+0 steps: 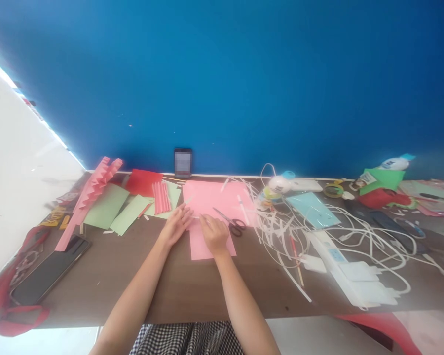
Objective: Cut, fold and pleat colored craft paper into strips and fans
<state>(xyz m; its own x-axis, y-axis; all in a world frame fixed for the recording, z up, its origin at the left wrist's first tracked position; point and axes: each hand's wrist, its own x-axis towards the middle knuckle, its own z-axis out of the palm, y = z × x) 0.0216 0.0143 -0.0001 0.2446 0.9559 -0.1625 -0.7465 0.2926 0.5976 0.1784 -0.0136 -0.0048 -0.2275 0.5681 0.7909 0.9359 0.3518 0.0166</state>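
Over the pink sheet (214,190) on the table, my two hands are close together. My left hand (177,226) is turned partly palm up, its fingers apart and stretched toward the right hand. My right hand (214,235) is closed, with fingers pinched on a thin white strip (196,217) that points at the left fingers. Whether the left fingers touch the strip is hard to tell. Under the right hand lies a smaller pink paper piece (202,249). Scissors (237,226) with dark handles rest on the pink sheet, just right of the right hand.
To the left are pleated pink paper (91,197), green sheets (107,207), red paper (144,181) and a phone (50,271). Another phone (183,162) leans on the blue wall. Tangled white strips (270,236), a glue bottle (279,185) and a power strip (336,271) fill the right.
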